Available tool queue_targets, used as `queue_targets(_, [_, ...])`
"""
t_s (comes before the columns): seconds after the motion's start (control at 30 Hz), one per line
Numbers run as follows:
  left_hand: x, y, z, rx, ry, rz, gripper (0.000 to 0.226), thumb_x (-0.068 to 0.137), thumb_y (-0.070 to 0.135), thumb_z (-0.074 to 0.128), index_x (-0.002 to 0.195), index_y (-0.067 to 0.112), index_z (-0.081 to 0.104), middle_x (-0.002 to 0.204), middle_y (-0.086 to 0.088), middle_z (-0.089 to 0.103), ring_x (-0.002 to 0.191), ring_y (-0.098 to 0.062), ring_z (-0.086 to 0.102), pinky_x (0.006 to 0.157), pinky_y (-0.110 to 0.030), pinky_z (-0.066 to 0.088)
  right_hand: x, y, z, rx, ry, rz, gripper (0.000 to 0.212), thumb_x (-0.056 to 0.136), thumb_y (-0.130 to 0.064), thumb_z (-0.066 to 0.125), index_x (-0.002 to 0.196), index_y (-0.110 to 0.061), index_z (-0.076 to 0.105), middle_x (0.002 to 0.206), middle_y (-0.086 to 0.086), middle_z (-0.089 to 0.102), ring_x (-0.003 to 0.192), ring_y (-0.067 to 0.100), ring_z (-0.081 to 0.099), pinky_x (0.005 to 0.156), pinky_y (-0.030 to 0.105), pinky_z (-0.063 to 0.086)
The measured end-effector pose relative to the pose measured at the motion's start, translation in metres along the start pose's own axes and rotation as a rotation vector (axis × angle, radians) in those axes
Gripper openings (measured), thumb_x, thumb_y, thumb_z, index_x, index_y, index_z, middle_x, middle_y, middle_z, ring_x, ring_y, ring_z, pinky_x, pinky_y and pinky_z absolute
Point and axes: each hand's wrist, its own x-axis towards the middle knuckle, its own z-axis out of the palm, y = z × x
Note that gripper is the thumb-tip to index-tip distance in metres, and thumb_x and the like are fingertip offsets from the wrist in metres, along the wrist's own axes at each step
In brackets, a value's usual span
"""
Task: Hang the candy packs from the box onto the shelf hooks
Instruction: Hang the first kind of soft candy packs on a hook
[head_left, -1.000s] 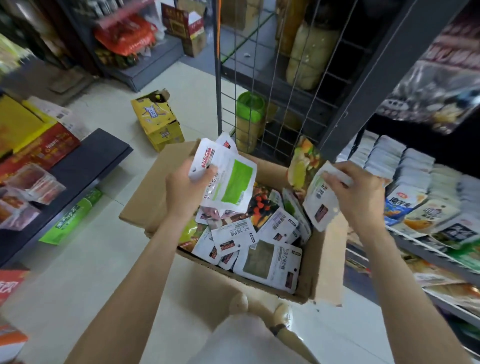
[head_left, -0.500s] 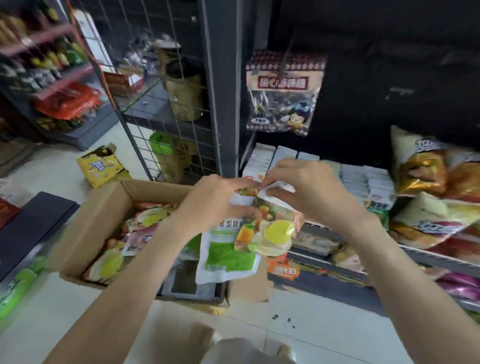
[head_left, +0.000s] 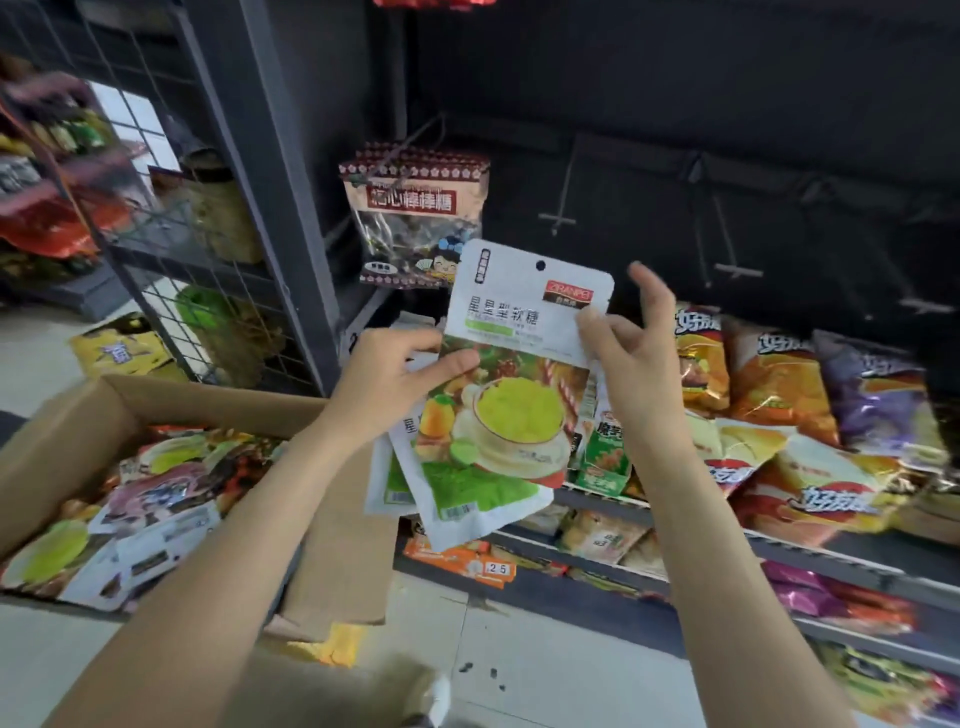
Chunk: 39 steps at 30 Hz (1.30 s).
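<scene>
My left hand (head_left: 389, 374) grips a fanned stack of white-and-green candy packs (head_left: 498, 395) by their left edge, thumb on the front pack. My right hand (head_left: 631, 343) pinches the front pack's upper right edge, its other fingers spread upward. The front pack stands upright, its hang hole at the top facing the shelf. Bare metal shelf hooks (head_left: 558, 221) stick out of the dark back panel above and to the right. One hook at the left carries a brown candy bag (head_left: 415, 213). The open cardboard box (head_left: 78, 415) with several more packs sits at lower left.
Below the hooks, shelves (head_left: 779, 556) hold orange and purple snack bags (head_left: 779, 384). A dark upright post and wire mesh panel (head_left: 218, 291) stand left of the hooks. A yellow carton (head_left: 119, 348) lies on the tiled floor behind the box.
I have turned from the box toward the shelf. Both hands rose with the packs, and the front pack now stands upright in front of the hooks.
</scene>
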Motion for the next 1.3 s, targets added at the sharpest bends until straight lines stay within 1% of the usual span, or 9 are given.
queue_targets(0.13, [0.013, -0.008, 0.025, -0.07, -0.036, -0.131, 0.032, 0.081, 0.051, 0.065, 0.07, 0.021, 0.07, 0.077, 0.006, 0.073, 0.076, -0.018, 0.068, 0.069, -0.042, 0.05, 0.012, 0.011, 0.008, -0.127, 0.097, -0.239, 0.029, 0.099, -0.005, 0.045, 0.118, -0.027, 0.049, 0.081, -0.001, 0.065, 0.06, 0.007, 0.05, 0.051, 0.025, 0.04])
queue_targets(0.23, [0.028, -0.012, 0.036, -0.06, -0.038, -0.144, 0.022, 0.076, 0.048, 0.062, 0.069, 0.028, 0.066, 0.069, 0.026, 0.066, 0.069, 0.01, 0.061, 0.065, -0.018, 0.046, 0.036, 0.024, 0.015, -0.246, 0.155, -0.224, 0.031, 0.1, -0.007, 0.042, 0.117, -0.019, 0.065, 0.079, -0.003, 0.061, 0.053, 0.003, 0.042, 0.049, 0.013, 0.029])
queue_targets(0.43, [0.06, -0.03, 0.046, 0.021, 0.008, -0.036, 0.073, 0.078, 0.067, 0.056, 0.067, -0.005, 0.059, 0.065, -0.022, 0.059, 0.058, -0.026, 0.053, 0.054, -0.032, 0.03, 0.076, 0.036, 0.017, -0.226, 0.209, -0.209, 0.027, 0.097, -0.017, 0.055, 0.121, -0.02, 0.066, 0.065, -0.017, 0.046, 0.053, 0.0, 0.04, 0.053, 0.009, 0.031])
queue_targets(0.53, [0.07, -0.036, 0.049, 0.028, 0.003, -0.045, 0.07, 0.078, 0.067, 0.056, 0.066, -0.002, 0.06, 0.067, -0.019, 0.062, 0.063, -0.029, 0.057, 0.058, -0.038, 0.038, 0.089, 0.043, 0.018, -0.236, 0.198, -0.181, 0.028, 0.097, -0.019, 0.055, 0.123, -0.021, 0.066, 0.067, -0.012, 0.052, 0.052, 0.001, 0.039, 0.053, 0.01, 0.031])
queue_targets(0.67, [0.075, -0.037, 0.052, 0.039, 0.011, -0.086, 0.036, 0.08, 0.05, 0.063, 0.056, 0.023, 0.057, 0.059, 0.007, 0.061, 0.06, -0.013, 0.057, 0.051, -0.021, 0.032, 0.1, 0.051, 0.017, -0.266, 0.188, -0.167, 0.027, 0.097, -0.02, 0.056, 0.122, -0.023, 0.066, 0.068, -0.017, 0.051, 0.055, 0.0, 0.041, 0.057, 0.011, 0.032])
queue_targets(0.83, [0.079, -0.049, 0.047, 0.153, 0.031, -0.084, 0.043, 0.078, 0.046, 0.072, 0.057, 0.012, 0.058, 0.052, -0.008, 0.054, 0.047, -0.015, 0.04, 0.047, -0.02, 0.025, 0.128, 0.06, 0.022, -0.253, 0.232, -0.175, 0.026, 0.095, -0.015, 0.057, 0.118, -0.021, 0.068, 0.081, -0.017, 0.059, 0.062, -0.007, 0.047, 0.063, 0.009, 0.037])
queue_targets(1.0, [0.069, -0.057, 0.023, 0.226, 0.017, -0.213, 0.018, 0.078, 0.036, 0.076, 0.069, 0.021, 0.069, 0.062, 0.007, 0.063, 0.055, -0.014, 0.052, 0.049, -0.022, 0.029, 0.175, 0.07, 0.024, -0.286, 0.252, -0.144, 0.029, 0.095, -0.013, 0.056, 0.12, -0.023, 0.067, 0.104, -0.008, 0.067, 0.085, -0.001, 0.057, 0.08, 0.019, 0.049])
queue_targets(1.13, [0.061, -0.058, 0.014, 0.162, 0.112, -0.271, 0.012, 0.084, 0.029, 0.071, 0.074, 0.024, 0.067, 0.07, 0.016, 0.065, 0.063, 0.003, 0.056, 0.056, -0.013, 0.036, 0.18, 0.073, 0.023, -0.438, 0.156, -0.162, 0.037, 0.097, -0.013, 0.051, 0.132, -0.025, 0.057, 0.124, 0.001, 0.054, 0.105, 0.006, 0.047, 0.084, 0.0, 0.035])
queue_targets(1.3, [0.054, -0.054, 0.021, 0.043, 0.134, -0.288, 0.02, 0.088, 0.025, 0.068, 0.073, 0.036, 0.06, 0.072, 0.026, 0.063, 0.068, 0.007, 0.054, 0.064, -0.014, 0.038, 0.114, 0.083, 0.021, -0.517, 0.073, -0.151, 0.039, 0.094, -0.025, 0.061, 0.131, -0.021, 0.055, 0.15, 0.012, 0.027, 0.138, 0.024, 0.023, 0.106, 0.02, 0.019])
